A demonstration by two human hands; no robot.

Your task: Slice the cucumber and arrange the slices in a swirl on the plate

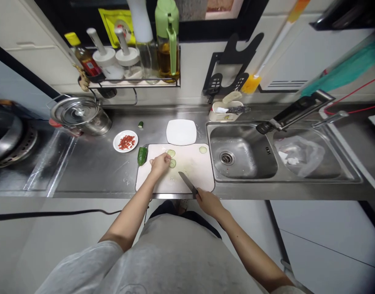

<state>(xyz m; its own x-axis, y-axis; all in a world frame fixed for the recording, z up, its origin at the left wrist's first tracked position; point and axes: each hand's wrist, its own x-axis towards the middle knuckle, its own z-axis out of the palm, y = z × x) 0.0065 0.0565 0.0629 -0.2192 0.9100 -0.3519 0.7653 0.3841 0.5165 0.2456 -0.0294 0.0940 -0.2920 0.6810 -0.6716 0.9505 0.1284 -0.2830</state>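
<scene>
A pale cutting board (190, 175) lies on the steel counter beside the sink. My left hand (159, 164) rests on the board with its fingers curled, the fingertips touching cucumber slices (171, 158). One more slice (203, 150) lies near the board's far right corner. The green cucumber piece (142, 155) sits at the board's left edge. My right hand (207, 201) is closed round the handle of a knife (187, 182), whose blade points up-left over the board's near part.
A white square plate (181, 132) and a small dish of chopped red chilli (125, 141) sit behind the board. A cucumber end (140, 124) lies farther back. A lidded pot (81, 115) stands left, a double sink (245, 153) right, a bottle rack (135, 81) on the wall.
</scene>
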